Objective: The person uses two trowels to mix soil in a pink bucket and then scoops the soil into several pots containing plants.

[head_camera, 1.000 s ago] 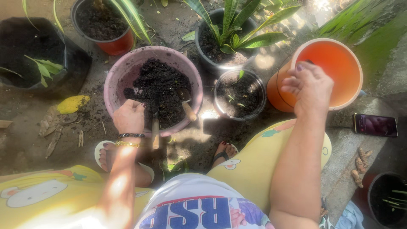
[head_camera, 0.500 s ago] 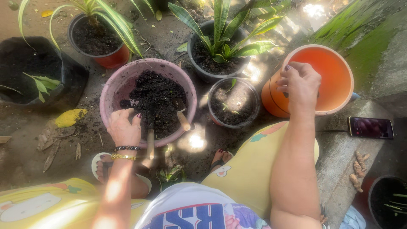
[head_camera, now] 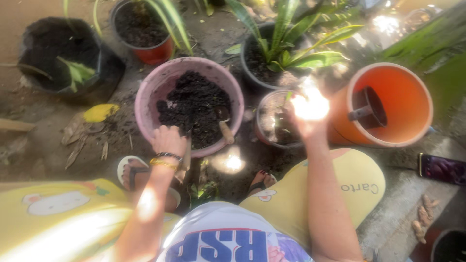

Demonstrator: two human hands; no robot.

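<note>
Right hand (head_camera: 309,110) leaves orange plastic bucket (head_camera: 388,104) for small clear pot (head_camera: 277,119), grip lost in glare | left hand (head_camera: 167,140) closed, seemingly on wooden-handled tool (head_camera: 186,153) at pink soil-filled basin (head_camera: 165,82)

The pink basin (head_camera: 145,97) looks like smooth, matt plastic, filled with dark, crumbly, rough soil (head_camera: 191,104). A small trowel (head_camera: 224,127) lying in it has a pale wooden handle and a dull metal blade. The left hand (head_camera: 168,140), wearing a shiny gold bangle (head_camera: 162,164) and a dark beaded bracelet (head_camera: 169,155), rests on the basin's rim. The orange bucket (head_camera: 412,92) is smooth plastic with a slight sheen. The small pot (head_camera: 267,121) near the right hand (head_camera: 308,114) seems thin, dull plastic. The yellow shorts (head_camera: 310,194) are soft matt cloth. The phone (head_camera: 442,169) has a glossy screen. The ground (head_camera: 48,145) is rough, dusty concrete.
</note>
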